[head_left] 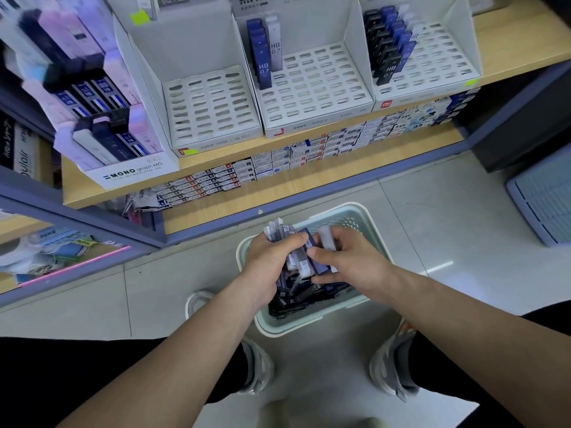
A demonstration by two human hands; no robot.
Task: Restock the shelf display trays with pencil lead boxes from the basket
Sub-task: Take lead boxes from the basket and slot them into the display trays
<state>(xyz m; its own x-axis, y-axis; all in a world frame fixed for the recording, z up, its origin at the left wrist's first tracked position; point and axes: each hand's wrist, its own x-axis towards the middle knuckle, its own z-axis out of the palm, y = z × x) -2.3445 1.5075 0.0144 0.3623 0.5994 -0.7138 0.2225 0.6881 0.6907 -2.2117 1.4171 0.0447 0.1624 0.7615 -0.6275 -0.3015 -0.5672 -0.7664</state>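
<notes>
Basket [287,330] sits on the floor btwn the person's shoes [259,369], part-full of loose lead boxes [309,296], mostly dark. Directly over it, the left hand [268,264] grips a fanned bundle [279,231] of boxes: fingers curled round, thumb clamped across the top, box ends poking out past the knuckles. The right hand [349,257], over the basket's right half, pinches a dark blue box [319,265] btwn thumb & curled fingers, w/ a pale translucent box [327,237] held under the fingers too.

Risks: the bundle looks uneven, so one may slide out on the lift & land on the tiles beside the basket. Colours are mixed (navy, black, clear), so grades could end up in the wrong tray. Slots look narrow, so pushing several in at once could tip the boxes standing there.

Writing: "HB 07" partly legible on a box in the basket. Beyond the basket, flat cartons [278,162] line the shelf, print too small. Beyond & left, the "MONO graph MG" display [133,176]. Straight beyond, the left tray [213,106] has bare slots. The middle tray [318,84] holds a few boxes marked "HB 07". The right tray [441,54] holds more, also "HB 07". Tray-front labels are blurred.
</notes>
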